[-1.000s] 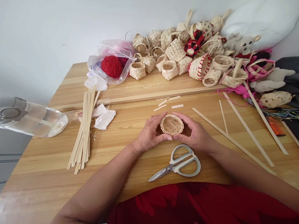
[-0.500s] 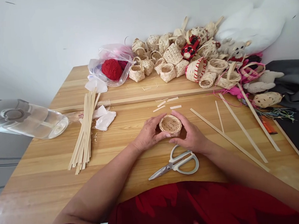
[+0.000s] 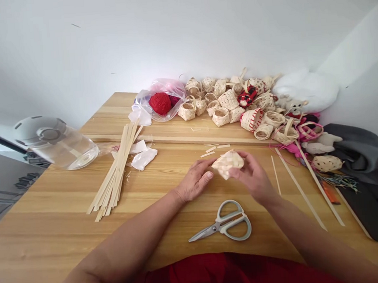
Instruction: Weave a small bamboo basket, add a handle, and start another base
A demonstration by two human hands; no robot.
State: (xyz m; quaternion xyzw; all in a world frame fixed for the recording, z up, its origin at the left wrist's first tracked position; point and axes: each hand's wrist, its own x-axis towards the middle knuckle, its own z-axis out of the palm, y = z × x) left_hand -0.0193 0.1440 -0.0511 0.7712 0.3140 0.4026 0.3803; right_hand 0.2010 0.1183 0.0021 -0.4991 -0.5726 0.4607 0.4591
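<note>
A small woven basket [image 3: 227, 164] is tipped so that its checkered woven outside faces me and its opening is hidden. My right hand [image 3: 252, 175] grips it from the right, thumb in front and fingers behind. My left hand [image 3: 195, 180] is at the basket's left side, thumb and fingers apart, fingertips close to its edge; whether they touch it is unclear. Nearer to me, grey-handled scissors [image 3: 223, 224] lie on the wooden table [image 3: 169, 221], blades pointing left. Short strip pieces [image 3: 211, 149] lie just beyond the basket.
Left stand a bundle of flat strips [image 3: 116, 173], white scraps [image 3: 144, 158] and a tilted clear bottle [image 3: 65, 144]. Small baskets [image 3: 228, 99] and bagged red yarn [image 3: 160, 103] line the back. Long strips [image 3: 300, 189], an orange object [image 3: 330, 192] and a black item [image 3: 374, 214] are right.
The basket has turned from opening-up to showing its woven outside, held by my right hand. My left hand has loosened from around it. The whole view has shifted.
</note>
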